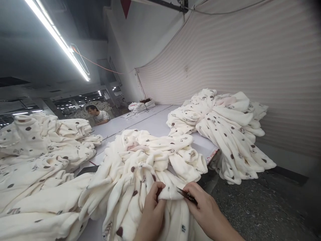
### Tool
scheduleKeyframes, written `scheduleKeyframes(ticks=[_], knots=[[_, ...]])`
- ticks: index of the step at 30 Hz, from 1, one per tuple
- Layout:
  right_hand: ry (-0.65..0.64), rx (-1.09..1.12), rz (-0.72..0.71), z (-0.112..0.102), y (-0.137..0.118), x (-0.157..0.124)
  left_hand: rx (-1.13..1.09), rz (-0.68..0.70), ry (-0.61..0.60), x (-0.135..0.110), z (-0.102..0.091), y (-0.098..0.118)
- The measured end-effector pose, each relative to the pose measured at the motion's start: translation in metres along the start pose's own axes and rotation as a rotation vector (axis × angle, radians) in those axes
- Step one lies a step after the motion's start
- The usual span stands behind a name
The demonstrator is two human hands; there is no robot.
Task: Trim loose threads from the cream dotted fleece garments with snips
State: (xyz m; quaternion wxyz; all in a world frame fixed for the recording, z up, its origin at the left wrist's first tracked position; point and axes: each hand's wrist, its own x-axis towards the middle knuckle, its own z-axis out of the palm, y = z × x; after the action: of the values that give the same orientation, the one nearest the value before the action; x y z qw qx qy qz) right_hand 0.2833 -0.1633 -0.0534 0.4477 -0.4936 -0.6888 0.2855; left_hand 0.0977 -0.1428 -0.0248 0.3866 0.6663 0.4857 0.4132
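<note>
A heap of white fleece garments with brown spots lies in front of me at the table's near edge. My left hand pinches a fold of the top garment and holds it up. My right hand is closed round a small pair of dark snips, whose tips point left at the pinched fold. Both forearms come in from the bottom of the view.
Another spotted pile fills the left side. A third pile hangs over the table's far right corner by a ribbed wall. The white table runs back to folded stacks. A person sits further back. Grey floor lies to the right.
</note>
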Motion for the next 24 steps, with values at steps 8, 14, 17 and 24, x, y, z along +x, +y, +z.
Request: scheduleKeyframes(ticks=[8, 14, 17, 24], knots=[[-0.086, -0.233, 0.019, -0.011, -0.033, 0.002, -0.082, 0.027, 0.040, -0.010, -0.007, -0.009], [0.026, -0.323, 0.025, 0.003, -0.020, -0.002, -0.157, -0.090, -0.126, -0.003, -0.027, 0.010], [0.151, -0.283, 0.073, 0.011, -0.012, 0.013, -0.388, -0.338, -0.226, -0.002, -0.034, 0.016], [0.037, -0.166, 0.055, 0.014, -0.024, 0.021, -0.733, -0.454, -0.160, -0.006, -0.037, 0.018]])
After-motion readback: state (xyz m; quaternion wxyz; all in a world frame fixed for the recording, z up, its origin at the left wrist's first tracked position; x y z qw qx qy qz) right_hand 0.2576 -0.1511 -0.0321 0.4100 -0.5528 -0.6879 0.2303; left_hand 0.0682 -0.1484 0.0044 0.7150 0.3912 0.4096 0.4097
